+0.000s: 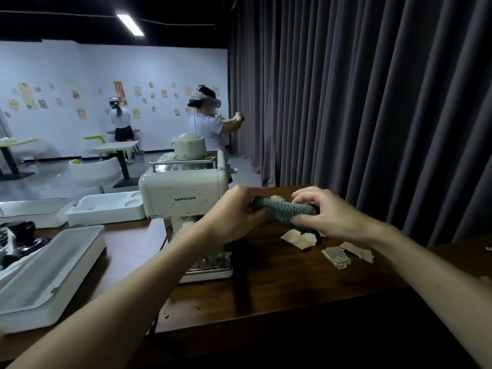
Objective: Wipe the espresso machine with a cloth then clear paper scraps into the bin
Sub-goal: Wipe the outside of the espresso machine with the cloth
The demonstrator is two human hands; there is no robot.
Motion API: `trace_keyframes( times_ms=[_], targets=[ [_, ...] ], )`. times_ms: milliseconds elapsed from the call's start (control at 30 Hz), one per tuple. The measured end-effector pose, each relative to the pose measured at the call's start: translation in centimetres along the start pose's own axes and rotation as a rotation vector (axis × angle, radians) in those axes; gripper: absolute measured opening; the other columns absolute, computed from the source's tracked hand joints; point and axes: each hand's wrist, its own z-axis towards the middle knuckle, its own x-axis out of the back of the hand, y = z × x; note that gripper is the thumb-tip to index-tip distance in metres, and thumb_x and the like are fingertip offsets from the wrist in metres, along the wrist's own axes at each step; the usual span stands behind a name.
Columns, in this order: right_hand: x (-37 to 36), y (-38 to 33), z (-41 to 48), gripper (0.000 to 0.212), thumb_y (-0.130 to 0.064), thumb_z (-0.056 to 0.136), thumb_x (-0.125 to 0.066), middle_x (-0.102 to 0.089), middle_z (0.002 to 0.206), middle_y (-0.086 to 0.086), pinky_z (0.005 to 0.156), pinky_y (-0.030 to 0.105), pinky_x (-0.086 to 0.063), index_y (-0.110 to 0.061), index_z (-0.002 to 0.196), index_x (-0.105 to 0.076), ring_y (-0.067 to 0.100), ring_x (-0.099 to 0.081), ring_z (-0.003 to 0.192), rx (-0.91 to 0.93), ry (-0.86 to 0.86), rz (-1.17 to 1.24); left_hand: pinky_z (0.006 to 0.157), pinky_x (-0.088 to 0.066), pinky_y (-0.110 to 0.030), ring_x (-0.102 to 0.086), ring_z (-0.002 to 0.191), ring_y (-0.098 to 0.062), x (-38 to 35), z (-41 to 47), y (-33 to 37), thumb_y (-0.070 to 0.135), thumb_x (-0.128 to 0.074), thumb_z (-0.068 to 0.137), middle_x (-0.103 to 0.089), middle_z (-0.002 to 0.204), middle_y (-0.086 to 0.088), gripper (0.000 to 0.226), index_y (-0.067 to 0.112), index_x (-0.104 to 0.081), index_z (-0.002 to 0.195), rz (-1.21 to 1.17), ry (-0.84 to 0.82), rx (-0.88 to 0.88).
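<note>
The cloth [285, 210], grey-green and rolled into a thick sausage, hangs in the air between both hands. The left hand [234, 211] grips one end with curled fingers, and the right hand [327, 214] pinches the other end, thumb beneath and fingers over the top. Just left of the left hand stands the cream espresso machine [183, 198], an upturned cup [189, 146] on its top. Below the right hand, paper scraps [336, 258] lie scattered on the dark wooden table [266, 288]. Further left of the hands sit white trays [106, 209]; behind them hangs a grey curtain [372, 102].
</note>
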Motion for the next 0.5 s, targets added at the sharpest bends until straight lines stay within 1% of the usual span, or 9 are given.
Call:
trace_keyframes(
  times_ms=[33,100,167,233,300,367,400,433,500],
  targets=[
    [-0.4,-0.2,0.2,0.017,-0.036,0.081,-0.074,-0.061,0.112,-0.013,0.087,0.035,-0.055,-0.034,0.095,-0.066,0.009,-0.061,0.105,0.003,-0.008,0.044,0.057,-0.039,-0.009,-0.058,0.067,0.004,0.3,-0.3,-0.2,0.016,-0.072,0.090,-0.060,0.073,0.018,0.028,0.039,-0.060,0.079,-0.043,0.033,0.029],
    [-1.3,-0.8,0.5,0.018,-0.034,0.081,-0.075,-0.067,0.107,-0.003,0.083,0.044,-0.058,-0.035,0.092,-0.061,0.015,-0.067,0.098,-0.004,0.032,0.217,0.061,-0.044,-0.012,-0.062,0.072,0.001,0.8,-0.8,-0.7,0.018,-0.074,0.088,-0.063,0.078,0.016,0.019,0.034,-0.064,0.089,-0.126,0.138,0.103],
    [-2.8,-1.6,1.0,0.030,-0.022,0.080,-0.077,-0.060,0.114,0.018,0.083,0.055,-0.056,-0.027,0.095,-0.052,0.035,-0.064,0.104,-0.038,0.190,0.476,0.064,-0.050,-0.019,-0.062,0.077,-0.006,1.3,-1.2,-1.3,0.023,-0.079,0.084,-0.062,0.087,0.014,0.021,0.025,-0.062,0.096,-0.131,0.259,0.168],
    [-4.3,-2.7,1.5,0.035,-0.017,0.080,-0.078,-0.050,0.120,0.026,0.088,0.062,-0.050,-0.021,0.096,-0.047,0.046,-0.055,0.111,-0.074,0.377,0.630,0.063,-0.054,-0.026,-0.061,0.074,-0.008,1.7,-1.7,-1.5,0.026,-0.081,0.082,-0.059,0.089,0.016,0.027,0.025,-0.057,0.095,-0.122,0.363,0.216],
    [-5.6,-4.1,2.0,0.033,-0.022,0.081,-0.078,-0.053,0.121,0.020,0.093,0.058,-0.049,-0.021,0.099,-0.051,0.040,-0.055,0.114,-0.065,0.445,0.650,0.062,-0.059,-0.038,-0.065,0.071,-0.015,2.3,-2.2,-1.5,0.027,-0.082,0.081,-0.058,0.087,0.015,0.028,0.023,-0.056,0.092,-0.141,0.450,0.263],
    [-6.7,-5.5,2.2,0.036,-0.026,0.081,-0.077,-0.058,0.118,0.010,0.095,0.049,-0.051,-0.022,0.109,-0.056,0.026,-0.058,0.113,-0.009,0.416,0.572,0.065,-0.061,-0.047,-0.069,0.075,-0.023,2.8,-2.5,-1.6,0.027,-0.082,0.082,-0.060,0.087,0.009,0.027,0.019,-0.058,0.091,-0.179,0.489,0.301],
    [-7.3,-6.3,2.3,0.040,-0.027,0.081,-0.077,-0.057,0.121,0.006,0.097,0.045,-0.051,-0.021,0.115,-0.056,0.021,-0.057,0.115,0.024,0.387,0.521,0.066,-0.061,-0.048,-0.071,0.079,-0.026,3.1,-2.6,-1.6,0.028,-0.081,0.084,-0.063,0.089,0.005,0.025,0.018,-0.060,0.092,-0.218,0.485,0.310],
    [-7.7,-6.9,2.4,0.046,-0.027,0.081,-0.077,-0.054,0.125,0.003,0.100,0.042,-0.049,-0.021,0.120,-0.054,0.017,-0.055,0.117,0.057,0.351,0.474,0.065,-0.060,-0.046,-0.072,0.082,-0.027,3.3,-2.6,-1.6,0.028,-0.077,0.087,-0.067,0.091,0.000,0.019,0.018,-0.063,0.093,-0.273,0.467,0.305],
    [-8.5,-7.8,2.7,0.053,-0.026,0.079,-0.078,-0.047,0.129,-0.002,0.104,0.037,-0.046,-0.023,0.124,-0.051,0.012,-0.050,0.121,0.132,0.308,0.388,0.058,-0.056,-0.034,-0.074,0.086,-0.025,4.0,-3.0,-1.2,0.027,-0.064,0.098,-0.073,0.093,-0.002,0.008,0.022,-0.068,0.092,-0.373,0.411,0.287]
  ],
)
